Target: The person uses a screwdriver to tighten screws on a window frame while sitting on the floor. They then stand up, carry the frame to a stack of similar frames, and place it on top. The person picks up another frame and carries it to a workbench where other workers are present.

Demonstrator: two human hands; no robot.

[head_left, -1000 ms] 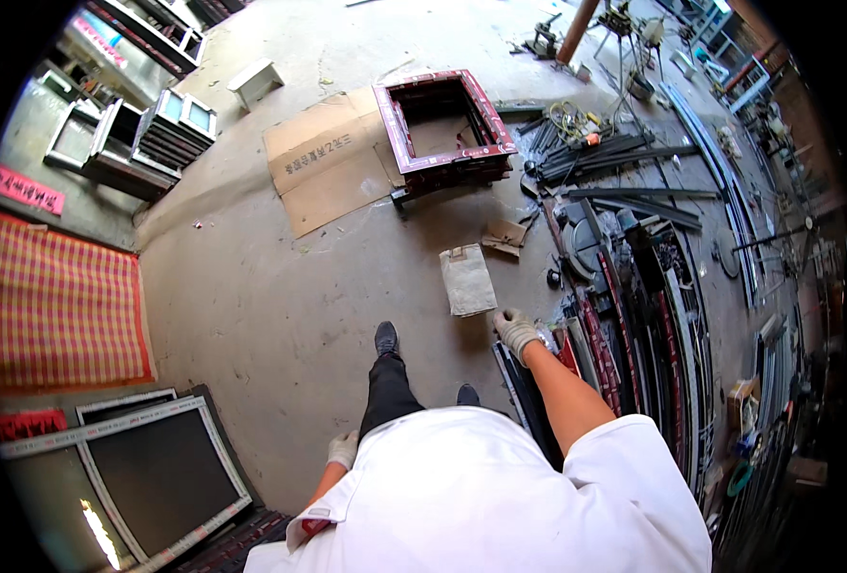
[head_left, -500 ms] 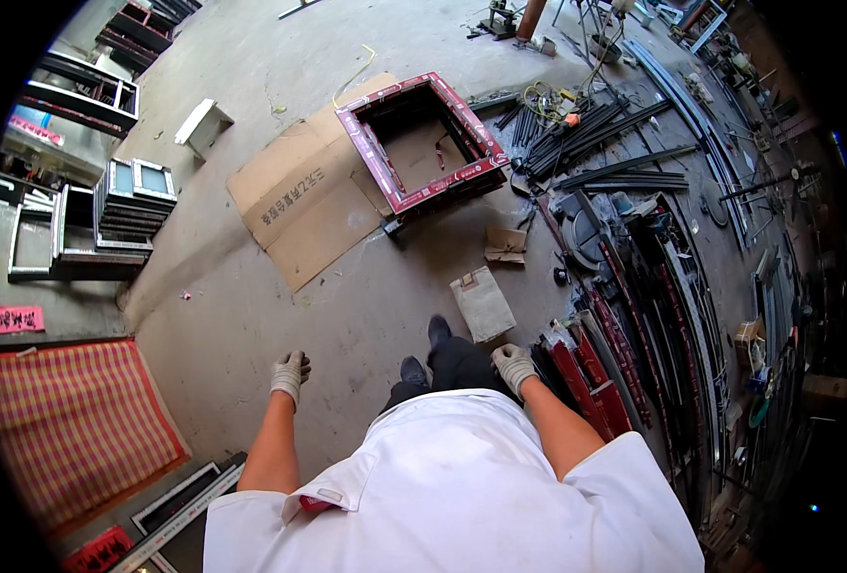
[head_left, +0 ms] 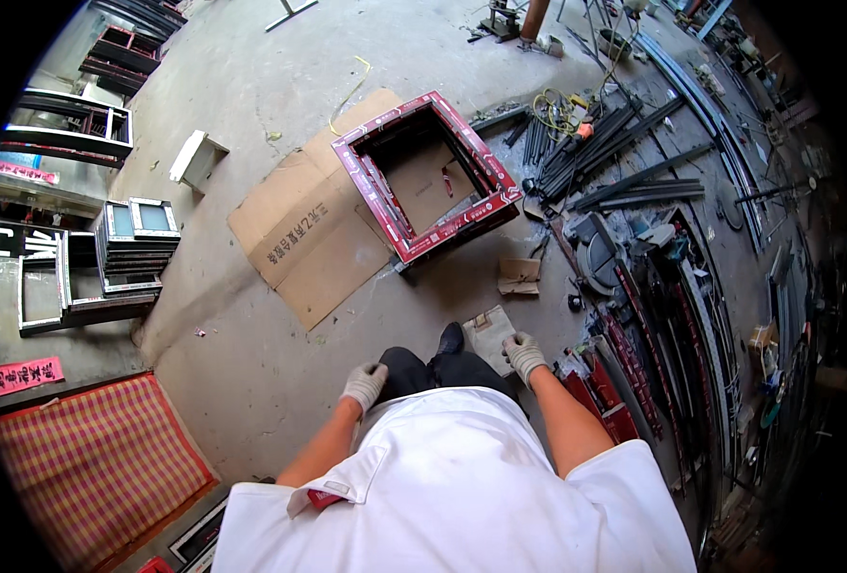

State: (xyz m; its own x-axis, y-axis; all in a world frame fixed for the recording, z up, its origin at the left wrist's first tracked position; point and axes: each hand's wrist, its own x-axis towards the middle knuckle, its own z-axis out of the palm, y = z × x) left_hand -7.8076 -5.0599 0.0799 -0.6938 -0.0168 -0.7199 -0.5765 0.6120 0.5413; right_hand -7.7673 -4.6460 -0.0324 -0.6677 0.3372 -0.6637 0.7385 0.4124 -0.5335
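Observation:
My left hand point(head_left: 364, 384), in a pale work glove, hangs beside my dark trouser leg point(head_left: 404, 371). Its fingers are curled closed with nothing visible in them. My right hand point(head_left: 524, 353), gloved likewise, is also loosely closed and looks bare of any object. It overlaps the edge of a worn, pale box point(head_left: 488, 334) on the floor in the picture, and I cannot tell that it touches it. Ahead, a square frame point(head_left: 382, 205) wrapped in red printed film rests partly on a flattened cardboard sheet point(head_left: 299, 229). A short red piece point(head_left: 447, 181) shows inside its opening.
Long dark and red profiles point(head_left: 653, 334) lie stacked along my right. Black bars point(head_left: 586, 143) and a yellow cord point(head_left: 547, 107) are scattered farther ahead. At left stand stacked window frames point(head_left: 137, 258), a white bench-like piece point(head_left: 194, 158) and a checked cloth point(head_left: 98, 458).
I have moved forward, so the red frame and boxes sit lower and slightly to the right. My left hand has swung inward to my thigh. One shoe has passed out of sight.

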